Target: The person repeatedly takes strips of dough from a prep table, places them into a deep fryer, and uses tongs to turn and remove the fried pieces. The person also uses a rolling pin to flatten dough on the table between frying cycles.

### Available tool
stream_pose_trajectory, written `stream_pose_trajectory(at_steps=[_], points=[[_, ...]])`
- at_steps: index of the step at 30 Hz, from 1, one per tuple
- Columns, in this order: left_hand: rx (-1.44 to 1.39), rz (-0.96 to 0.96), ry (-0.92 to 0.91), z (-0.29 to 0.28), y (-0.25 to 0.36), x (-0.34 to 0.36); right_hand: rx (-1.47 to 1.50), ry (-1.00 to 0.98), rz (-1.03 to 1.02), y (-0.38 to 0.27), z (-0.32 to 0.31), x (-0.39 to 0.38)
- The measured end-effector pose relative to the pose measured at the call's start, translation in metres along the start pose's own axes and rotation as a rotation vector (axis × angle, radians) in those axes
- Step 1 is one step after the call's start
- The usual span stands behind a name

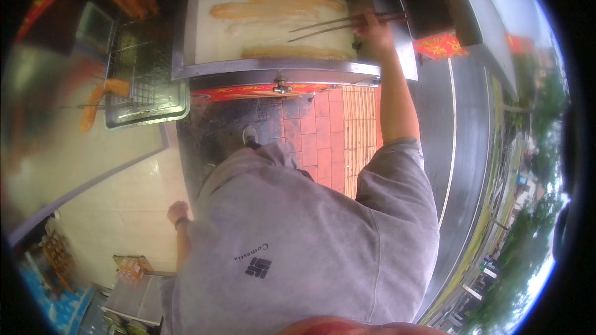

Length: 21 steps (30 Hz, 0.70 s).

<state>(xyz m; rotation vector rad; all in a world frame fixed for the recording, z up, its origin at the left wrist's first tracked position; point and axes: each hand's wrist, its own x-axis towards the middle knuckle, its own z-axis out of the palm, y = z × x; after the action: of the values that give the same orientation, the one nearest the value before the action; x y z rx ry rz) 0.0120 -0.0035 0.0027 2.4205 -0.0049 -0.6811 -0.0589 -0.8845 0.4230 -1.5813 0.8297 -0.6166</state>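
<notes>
Right hand (374, 30) has a clenched grip on long chopsticks (338, 23), tips out over the fryer vat (273, 68) near its right edge, right by the pale dough sticks (273, 9) floating in oil. Left hand (178, 212) hangs loosely curled, empty. Wire basket (146, 80) sits left of the vat.

A pair of long, thin chopsticks (338, 25) lies nearly level over the far fryer vat (273, 69), its 2 sticks spread apart at the left tips and pinched together at the right end in the right hand (372, 28). Below the tips, 4 long pale dough sticks (273, 11) float lengthwise in the light, milky oil.
</notes>
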Motion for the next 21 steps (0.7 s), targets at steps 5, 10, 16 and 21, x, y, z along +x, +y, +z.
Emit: stream_pose_trajectory(at_steps=[5,10,16,21], points=[[0.155,0.056,0.049,0.001,0.004,-0.01,0.04,-0.122,-0.047,-0.005,0.037,0.003],[-0.043,-0.068,0.13,-0.006,0.032,-0.029,0.106,-0.248,-0.009,0.009,0.086,0.004],[-0.106,-0.07,0.171,-0.017,0.0,-0.044,0.109,-0.181,-0.128,-0.016,0.098,-0.012],[-0.253,-0.139,0.142,-0.022,-0.031,-0.067,0.092,-0.183,-0.489,-0.082,0.173,-0.131]])
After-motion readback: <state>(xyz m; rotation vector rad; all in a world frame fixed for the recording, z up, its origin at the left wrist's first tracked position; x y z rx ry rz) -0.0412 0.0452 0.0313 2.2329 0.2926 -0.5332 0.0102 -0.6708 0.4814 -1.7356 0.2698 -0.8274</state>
